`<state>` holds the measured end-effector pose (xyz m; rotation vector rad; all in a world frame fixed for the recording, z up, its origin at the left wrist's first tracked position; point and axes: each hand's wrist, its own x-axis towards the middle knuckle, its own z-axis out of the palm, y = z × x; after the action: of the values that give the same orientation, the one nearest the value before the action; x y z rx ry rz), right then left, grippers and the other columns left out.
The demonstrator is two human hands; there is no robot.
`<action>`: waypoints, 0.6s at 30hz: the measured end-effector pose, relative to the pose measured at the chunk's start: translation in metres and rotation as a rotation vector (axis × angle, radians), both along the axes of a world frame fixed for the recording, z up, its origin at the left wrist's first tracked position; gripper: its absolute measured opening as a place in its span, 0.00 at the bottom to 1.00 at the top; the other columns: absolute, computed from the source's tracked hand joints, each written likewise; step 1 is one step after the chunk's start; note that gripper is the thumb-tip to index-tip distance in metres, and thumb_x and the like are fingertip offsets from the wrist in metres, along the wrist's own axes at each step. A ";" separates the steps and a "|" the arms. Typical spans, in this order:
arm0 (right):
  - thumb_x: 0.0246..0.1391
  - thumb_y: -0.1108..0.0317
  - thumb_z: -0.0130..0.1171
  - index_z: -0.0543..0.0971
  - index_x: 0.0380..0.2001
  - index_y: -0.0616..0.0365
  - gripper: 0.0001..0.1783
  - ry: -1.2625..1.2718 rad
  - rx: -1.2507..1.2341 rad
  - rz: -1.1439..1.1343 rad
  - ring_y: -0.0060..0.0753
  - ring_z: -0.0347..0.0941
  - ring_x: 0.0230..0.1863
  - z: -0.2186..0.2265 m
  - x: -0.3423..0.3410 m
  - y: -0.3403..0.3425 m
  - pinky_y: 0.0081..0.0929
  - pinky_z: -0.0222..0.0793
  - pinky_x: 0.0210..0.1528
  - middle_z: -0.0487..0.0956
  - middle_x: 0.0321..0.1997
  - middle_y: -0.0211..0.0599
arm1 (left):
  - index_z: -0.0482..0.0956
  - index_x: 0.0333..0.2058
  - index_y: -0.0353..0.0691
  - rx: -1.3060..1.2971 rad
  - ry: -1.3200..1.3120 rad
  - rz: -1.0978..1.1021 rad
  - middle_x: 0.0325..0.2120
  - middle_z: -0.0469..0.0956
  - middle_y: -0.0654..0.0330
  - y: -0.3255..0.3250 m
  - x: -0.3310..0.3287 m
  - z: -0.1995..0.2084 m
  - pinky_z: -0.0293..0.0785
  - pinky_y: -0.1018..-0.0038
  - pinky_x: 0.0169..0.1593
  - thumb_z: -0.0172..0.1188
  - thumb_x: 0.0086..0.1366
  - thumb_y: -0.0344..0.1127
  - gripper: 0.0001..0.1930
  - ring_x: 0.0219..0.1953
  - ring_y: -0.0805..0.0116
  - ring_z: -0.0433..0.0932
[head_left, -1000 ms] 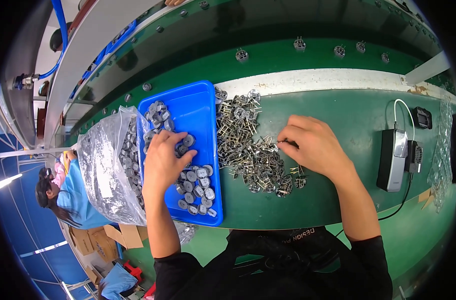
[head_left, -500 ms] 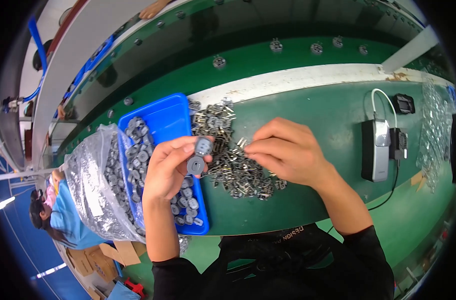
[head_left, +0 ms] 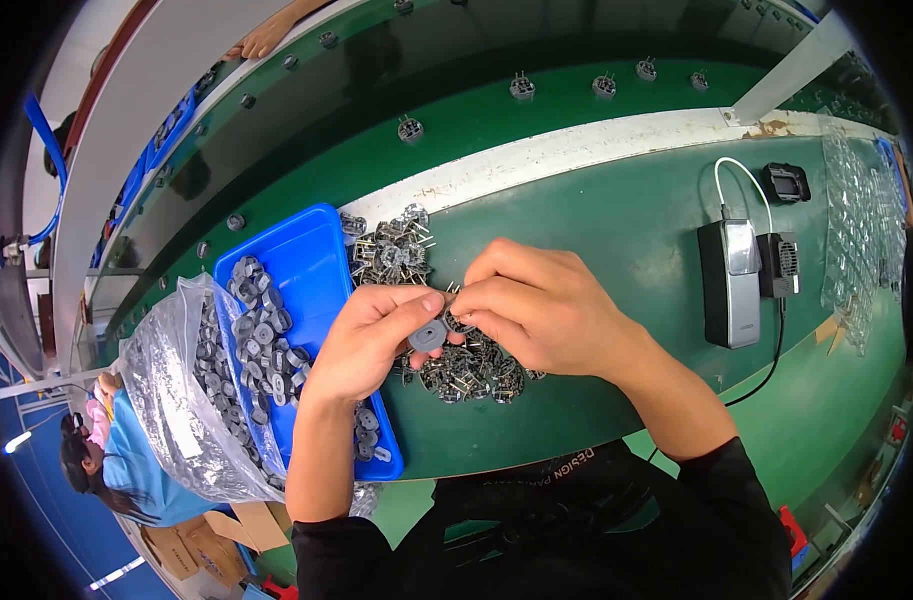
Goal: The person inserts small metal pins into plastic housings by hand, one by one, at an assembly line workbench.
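Note:
My left hand (head_left: 361, 335) is closed around grey round plastic parts; one flat grey disc (head_left: 428, 335) with a slot in its middle shows at the fingertips. My right hand (head_left: 556, 310) is pinched, its fingertips meeting the left ones just above the disc. Thin metal pins show there, but what the right fingers grip is mostly hidden. Under both hands lies a pile of small metal-pinned parts (head_left: 466, 378). To the left stands a blue tray (head_left: 311, 250) with several grey round plastic pieces (head_left: 266, 335), partly behind my left forearm.
A clear plastic bag (head_left: 166, 370) of grey pieces leans over the tray's left side. Beyond a white ledge (head_left: 536, 165), a green belt (head_left: 466, 110) carries spaced pinned parts. A black-and-grey device (head_left: 728, 285) with cables stands right, near bubble wrap (head_left: 856, 240). Another person's hand (head_left: 264, 38) shows far left.
My right hand has come left from above the pile to meet my left hand. The left hand has turned, so one grey part shows plainly instead of two. The view has shifted slightly.

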<state>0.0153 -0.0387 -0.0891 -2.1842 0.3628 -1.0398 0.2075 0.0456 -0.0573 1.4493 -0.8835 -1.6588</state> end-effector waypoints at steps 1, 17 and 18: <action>0.44 0.75 0.67 0.79 0.30 0.55 0.08 0.010 0.000 -0.007 0.32 0.75 0.28 -0.001 0.000 0.000 0.29 0.70 0.26 0.73 0.31 0.29 | 0.83 0.36 0.31 0.007 0.011 0.014 0.25 0.81 0.62 0.000 0.000 0.000 0.66 0.82 0.25 0.54 0.70 0.38 0.14 0.22 0.80 0.71; 0.50 0.70 0.61 0.82 0.37 0.54 0.09 0.389 -0.013 -0.042 0.38 0.74 0.35 -0.030 -0.003 -0.016 0.36 0.72 0.37 0.74 0.32 0.34 | 0.83 0.42 0.33 -0.305 -0.832 0.185 0.27 0.80 0.61 -0.109 0.063 -0.003 0.71 0.77 0.33 0.65 0.60 0.34 0.14 0.27 0.76 0.73; 0.50 0.68 0.62 0.82 0.36 0.53 0.09 0.455 -0.023 -0.034 0.39 0.74 0.38 -0.031 -0.003 -0.014 0.37 0.72 0.40 0.74 0.33 0.34 | 0.83 0.42 0.33 -0.312 -0.840 0.223 0.26 0.81 0.61 -0.122 0.068 -0.006 0.70 0.77 0.32 0.65 0.59 0.35 0.15 0.25 0.75 0.73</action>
<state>0.0121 -0.0525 -0.1205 -2.4330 0.5945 -0.5538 0.2754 -0.0763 -0.0636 1.9420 -1.2881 -0.6692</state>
